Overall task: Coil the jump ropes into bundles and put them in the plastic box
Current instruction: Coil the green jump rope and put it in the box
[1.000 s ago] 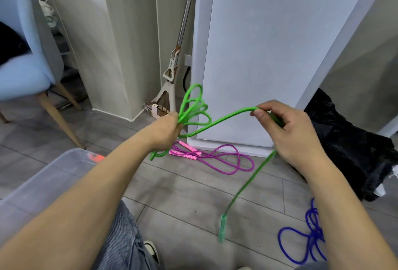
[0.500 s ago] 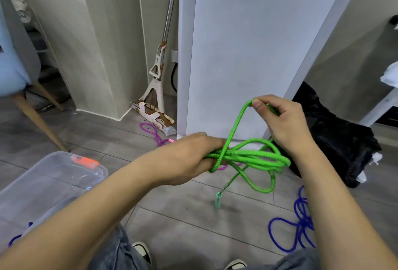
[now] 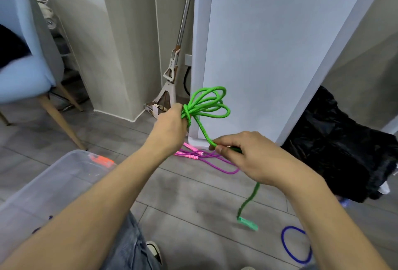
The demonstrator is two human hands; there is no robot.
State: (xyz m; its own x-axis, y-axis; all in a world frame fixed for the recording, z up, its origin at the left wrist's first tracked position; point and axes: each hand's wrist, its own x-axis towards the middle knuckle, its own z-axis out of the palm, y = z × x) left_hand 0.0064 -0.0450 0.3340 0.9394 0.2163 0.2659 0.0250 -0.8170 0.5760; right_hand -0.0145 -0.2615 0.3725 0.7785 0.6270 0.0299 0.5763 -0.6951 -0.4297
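Left of both hands, at the lower edge of the view, a clear plastic box point(image 3: 53, 174) with an orange latch point(image 3: 101, 160) is seen on the grey floor point(image 3: 193, 200), a dark blue rope end point(image 3: 50, 217) dimly visible through its wall. Behind the box, a pale blue chair point(image 3: 19, 58) on wooden legs is set against the wall. Ahead of the left hand, a mop point(image 3: 172, 71) is propped upright in the corner beside a white panel point(image 3: 269, 54).

Raised above the floor, the left hand point(image 3: 171, 126) is closed around a gathered bunch of the green rope point(image 3: 206, 103), whose loops are fanned up and to the right of the fist. From that bunch one green strand is stretched down to the right hand point(image 3: 252, 157), where it is pinched between thumb and curled fingers. Below the right hand the strand is left hanging, its mint-green handle point(image 3: 247, 224) ending just above or on the floor; which cannot be told.

Between and beyond the two hands, a purple rope point(image 3: 217, 163) with pink handles point(image 3: 192, 153) is left loose on the floor at the foot of the panel. Below the right forearm, a blue rope point(image 3: 288, 248) is curled on the floor. Right of the right hand, a black bag point(image 3: 344, 151) is slumped against the wall.
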